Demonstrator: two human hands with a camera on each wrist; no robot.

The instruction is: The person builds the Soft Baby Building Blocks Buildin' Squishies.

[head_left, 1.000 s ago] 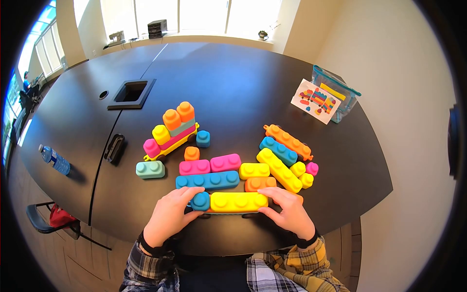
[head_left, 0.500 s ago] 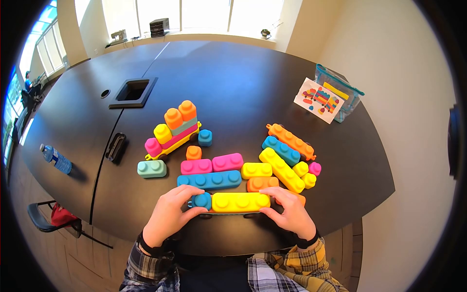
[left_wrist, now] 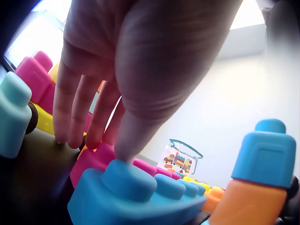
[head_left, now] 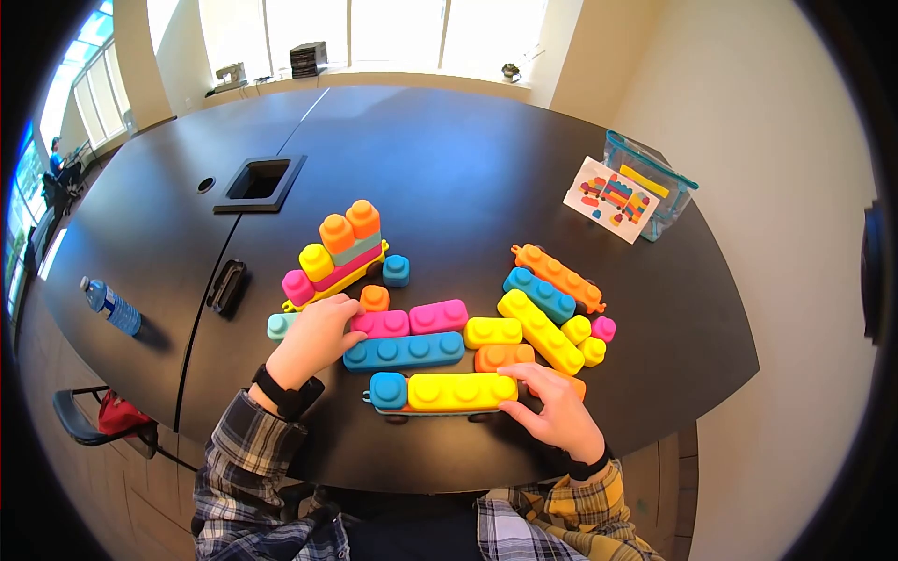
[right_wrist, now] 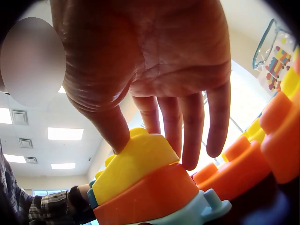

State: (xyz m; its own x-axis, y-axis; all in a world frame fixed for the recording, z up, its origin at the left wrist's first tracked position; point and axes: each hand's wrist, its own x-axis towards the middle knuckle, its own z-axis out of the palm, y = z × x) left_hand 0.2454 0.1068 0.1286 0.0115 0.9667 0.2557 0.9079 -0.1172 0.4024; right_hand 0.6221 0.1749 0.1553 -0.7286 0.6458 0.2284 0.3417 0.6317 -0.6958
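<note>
My left hand has its thumb and fingers around the left end of a pink block, behind the long blue block. Closest to me stands a wheeled wagon carrying a long yellow block and, at its left end, a small blue block. With thumb and fingers, my right hand holds the yellow block's right end. Beneath the yellow block, the right wrist view shows an orange layer over a pale blue hooked base.
A stacked wagon stands behind my left hand, beside a small blue block. Further right lie an orange wagon and several loose blocks. A picture card leans on a clear bag. At left are a bottle and black object.
My left hand has let go of the wagon's small blue block and moved up and left to the pink block. My right hand has stayed at the yellow block's right end.
</note>
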